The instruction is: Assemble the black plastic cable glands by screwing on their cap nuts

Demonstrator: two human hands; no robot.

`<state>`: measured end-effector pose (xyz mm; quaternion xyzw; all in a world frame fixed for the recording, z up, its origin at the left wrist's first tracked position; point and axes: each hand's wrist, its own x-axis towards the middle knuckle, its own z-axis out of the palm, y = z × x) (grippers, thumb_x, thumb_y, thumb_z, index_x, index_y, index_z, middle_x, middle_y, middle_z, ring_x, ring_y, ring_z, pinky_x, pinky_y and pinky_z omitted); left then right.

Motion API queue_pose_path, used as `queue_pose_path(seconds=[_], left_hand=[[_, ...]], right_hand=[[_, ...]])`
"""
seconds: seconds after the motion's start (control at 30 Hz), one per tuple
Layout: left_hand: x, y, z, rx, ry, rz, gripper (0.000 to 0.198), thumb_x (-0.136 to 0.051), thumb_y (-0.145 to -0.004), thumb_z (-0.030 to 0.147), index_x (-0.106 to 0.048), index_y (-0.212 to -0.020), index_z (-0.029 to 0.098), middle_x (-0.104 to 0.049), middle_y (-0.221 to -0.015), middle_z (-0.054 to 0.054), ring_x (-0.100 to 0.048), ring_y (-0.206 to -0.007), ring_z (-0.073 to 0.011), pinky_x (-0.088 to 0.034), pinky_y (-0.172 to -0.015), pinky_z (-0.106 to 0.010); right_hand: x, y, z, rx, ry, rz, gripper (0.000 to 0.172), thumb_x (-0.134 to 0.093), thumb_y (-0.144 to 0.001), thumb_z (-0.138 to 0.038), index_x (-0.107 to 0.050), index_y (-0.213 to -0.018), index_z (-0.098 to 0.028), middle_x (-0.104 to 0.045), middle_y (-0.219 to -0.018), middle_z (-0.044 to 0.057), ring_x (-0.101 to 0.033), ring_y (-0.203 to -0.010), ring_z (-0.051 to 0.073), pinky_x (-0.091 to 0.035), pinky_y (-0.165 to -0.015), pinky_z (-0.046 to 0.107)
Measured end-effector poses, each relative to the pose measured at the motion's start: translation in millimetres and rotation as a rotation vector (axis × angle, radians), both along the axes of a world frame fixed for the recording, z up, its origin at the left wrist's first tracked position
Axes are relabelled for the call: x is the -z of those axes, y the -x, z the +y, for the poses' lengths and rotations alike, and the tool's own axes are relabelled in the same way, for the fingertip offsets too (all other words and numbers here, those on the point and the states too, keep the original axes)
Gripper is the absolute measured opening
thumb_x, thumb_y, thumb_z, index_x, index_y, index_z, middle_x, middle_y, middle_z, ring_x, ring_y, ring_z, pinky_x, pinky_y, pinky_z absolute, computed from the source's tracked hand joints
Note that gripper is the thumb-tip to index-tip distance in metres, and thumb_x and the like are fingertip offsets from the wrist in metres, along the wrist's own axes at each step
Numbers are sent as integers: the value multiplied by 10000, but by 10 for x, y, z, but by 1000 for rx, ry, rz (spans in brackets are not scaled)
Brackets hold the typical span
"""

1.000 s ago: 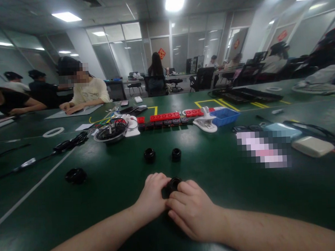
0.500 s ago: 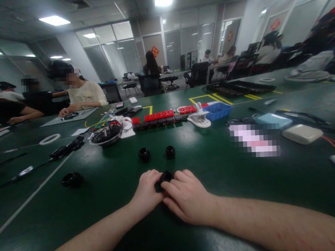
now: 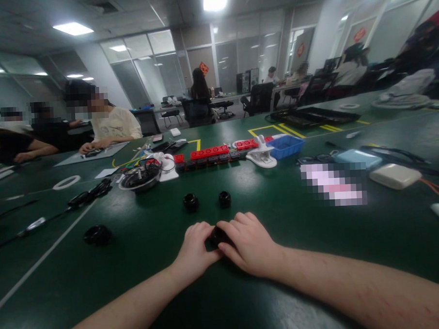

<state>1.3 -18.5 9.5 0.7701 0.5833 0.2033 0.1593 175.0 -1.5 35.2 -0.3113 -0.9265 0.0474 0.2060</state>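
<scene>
A black round part (image 3: 217, 236) is pinched between both hands just above the green table (image 3: 152, 211). My left hand (image 3: 197, 247) grips its left side with thumb and fingers. From the right, my right hand (image 3: 249, 242) closes round it, its fingers covering much of the top. Beyond the hands stand two similar black ring-shaped parts, one at centre left (image 3: 190, 202) and one slightly right (image 3: 224, 199). Another black part (image 3: 98, 235) lies farther to the left.
A metal bowl of dark cable (image 3: 140, 180), red and black strips (image 3: 210, 153), a white clip stand (image 3: 263, 155) and a blue bin (image 3: 286, 146) line the back. At right lies a white case (image 3: 396, 175). A person (image 3: 114, 123) sits at back left.
My right hand has turned and its fingers have shifted over the black part, hiding the opening that showed before. My left hand keeps its grip, almost unmoved.
</scene>
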Motion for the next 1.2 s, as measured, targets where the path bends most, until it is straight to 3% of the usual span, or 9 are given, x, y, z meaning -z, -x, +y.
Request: queue_pose_path(seconds=[0.47, 0.63, 1.2], left_hand=[[-95, -42, -26, 9, 39, 5, 184, -601, -684, 354, -542, -718, 182, -520, -737, 0, -486, -731, -191, -376, -683, -320], [-70, -39, -21, 10, 24, 16, 191, -613, -677, 344, -520, -697, 179, -515, -731, 0, -483, -721, -188, -372, -679, -319], [-29, -18, -12, 29, -2, 10, 261, -626, -677, 430, -537, -712, 187, -530, -735, 6, -489, -717, -185, -363, -669, -311]], right_hand=[[10, 25, 61, 26, -6, -10, 347, -418, -853, -352, -494, -1107, -128, -573, -852, 74, -429, -792, 206, -285, -700, 332], [22, 22, 56, 16, 15, 22, 362, -405, -857, -320, -453, -1158, -125, -564, -910, 75, -433, -814, 202, -299, -722, 335], [43, 10, 71, -19, 11, 83, 280, -347, -856, -198, -509, -1070, -118, -569, -889, 84, -435, -797, 192, -317, -709, 321]])
